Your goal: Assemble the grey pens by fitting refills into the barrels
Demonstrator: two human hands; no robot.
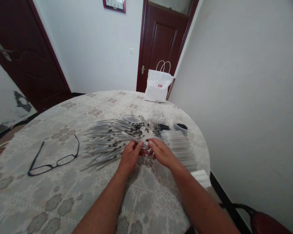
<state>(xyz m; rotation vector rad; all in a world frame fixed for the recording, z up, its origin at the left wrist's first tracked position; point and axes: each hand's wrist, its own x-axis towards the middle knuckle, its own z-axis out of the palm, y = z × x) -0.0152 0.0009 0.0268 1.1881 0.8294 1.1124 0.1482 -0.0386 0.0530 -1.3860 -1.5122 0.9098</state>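
Observation:
My left hand [132, 154] is closed around a pale pen [129, 135], which slants up and to the left out of its fingers. Close beside it, the fingertips of my right hand [160, 151] pinch together at the pen's lower end; what is between them is too small to make out. To the left of my hands lies a wide pile of grey-white pens [100, 143], many with dark ends. Clear tubes [178, 144] lie in a row right of my right hand. Behind them are slim black-ended parts [162, 127].
A small bowl [185, 130] of black pieces stands at the right, near a crumpled clear plastic bag [157, 115]. Eyeglasses [53, 166] lie open on the left of the patterned tablecloth [63, 201]. A white paper bag [158, 86] stands at the far edge, a folded white item [201, 178] at the right edge.

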